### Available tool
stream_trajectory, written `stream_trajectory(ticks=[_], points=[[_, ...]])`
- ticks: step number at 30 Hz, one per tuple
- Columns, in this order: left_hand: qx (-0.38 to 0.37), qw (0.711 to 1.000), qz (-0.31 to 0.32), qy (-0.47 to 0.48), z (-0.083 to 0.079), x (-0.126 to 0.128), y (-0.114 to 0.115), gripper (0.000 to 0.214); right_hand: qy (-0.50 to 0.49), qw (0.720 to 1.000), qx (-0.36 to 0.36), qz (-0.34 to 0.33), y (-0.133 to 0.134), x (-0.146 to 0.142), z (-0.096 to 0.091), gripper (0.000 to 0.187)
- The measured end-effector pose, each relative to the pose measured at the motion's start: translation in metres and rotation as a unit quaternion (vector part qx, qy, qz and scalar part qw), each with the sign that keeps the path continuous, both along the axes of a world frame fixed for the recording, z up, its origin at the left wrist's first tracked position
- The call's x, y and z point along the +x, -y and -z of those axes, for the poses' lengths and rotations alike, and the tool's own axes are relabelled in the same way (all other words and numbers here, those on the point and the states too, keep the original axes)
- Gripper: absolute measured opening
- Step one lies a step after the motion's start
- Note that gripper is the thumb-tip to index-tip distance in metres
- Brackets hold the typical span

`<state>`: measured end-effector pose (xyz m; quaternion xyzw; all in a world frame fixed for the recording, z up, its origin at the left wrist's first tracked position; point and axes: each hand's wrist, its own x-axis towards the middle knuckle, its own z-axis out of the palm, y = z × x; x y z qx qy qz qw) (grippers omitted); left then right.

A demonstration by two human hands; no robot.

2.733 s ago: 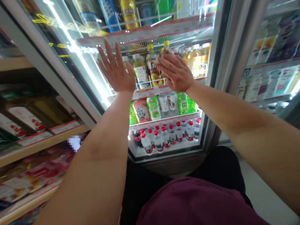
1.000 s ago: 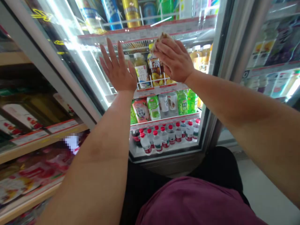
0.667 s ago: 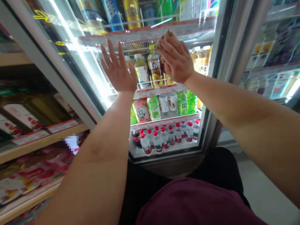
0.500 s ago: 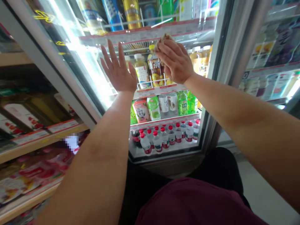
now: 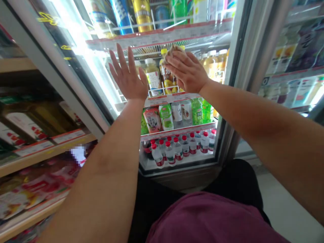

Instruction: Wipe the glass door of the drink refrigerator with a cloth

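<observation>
Cooler [image 5: 182, 168] faces you, its right frame edge [image 5: 235, 57] off to the side, with open room between your released, spread left hand [image 5: 130, 81] and your right hand [image 5: 188, 72], which, before two yellow-capped bottles [image 5: 167, 82], grasps one crumpled cloth [image 5: 174, 49] that lies under the fingers and pokes past their tips.

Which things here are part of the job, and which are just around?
In use:
- crumpled cloth, under the right hand
- cooler's glass door
- left hand, spread open

Just around:
- red-capped bottles
- gold can
- blue can
</observation>
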<state>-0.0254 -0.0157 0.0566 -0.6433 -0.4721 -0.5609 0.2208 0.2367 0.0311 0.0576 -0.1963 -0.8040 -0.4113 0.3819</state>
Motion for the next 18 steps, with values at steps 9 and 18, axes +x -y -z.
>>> stream_trajectory(ticks=[9,18], points=[[-0.005,1.000,0.003,-0.003,0.001,0.001,0.005,0.087,-0.166,0.985,-0.016,0.051,0.021,-0.003,0.002,0.068],[0.004,1.000,-0.026,-0.015,0.001,0.000,0.002,0.080,-0.077,0.995,-0.039,-0.048,-0.012,0.000,0.002,0.070]])
